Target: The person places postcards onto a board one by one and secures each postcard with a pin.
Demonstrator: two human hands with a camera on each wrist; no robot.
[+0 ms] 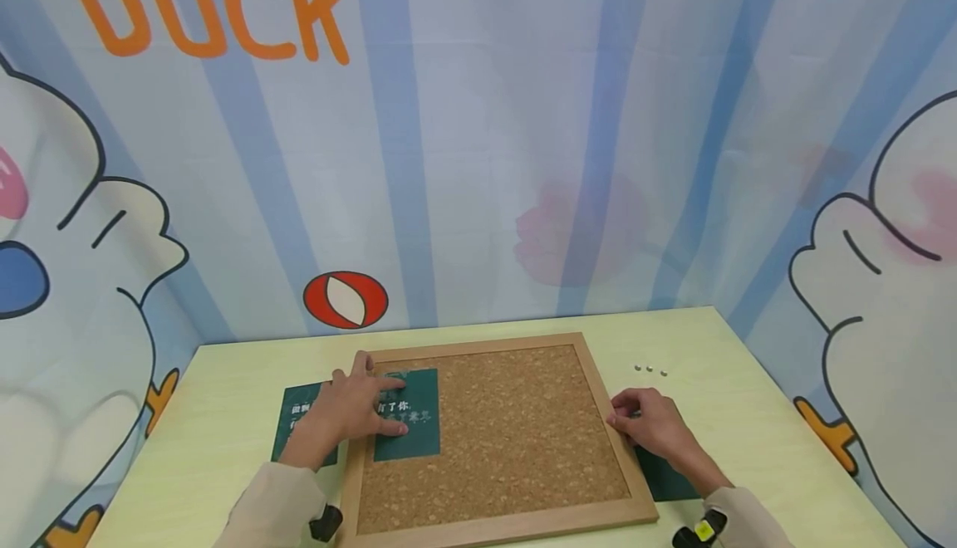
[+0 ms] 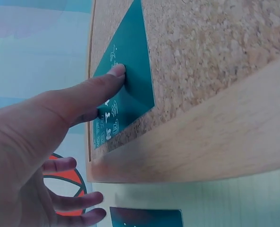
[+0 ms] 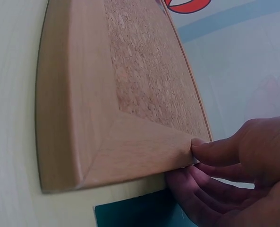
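A wood-framed cork board (image 1: 516,423) lies on the table. My left hand (image 1: 344,403) reaches over its left rail, thumb and index finger stretched out and pressing on a dark green card (image 1: 419,440) with white writing; its other fingers are spread past the frame. In the left wrist view, the thumb lies flat on this card (image 2: 137,85). At the board's right rail, my right hand (image 1: 652,422) holds the frame's edge, the thumb against the rail (image 3: 144,146) and the curled fingers partly hidden beside it.
Another green card (image 1: 287,423) lies on the table left of the board, partly behind my left forearm. A further green card (image 1: 665,477) lies under my right wrist. Three small shiny pieces (image 1: 649,369) sit beyond my right hand. A printed curtain (image 1: 478,158) stands behind the table.
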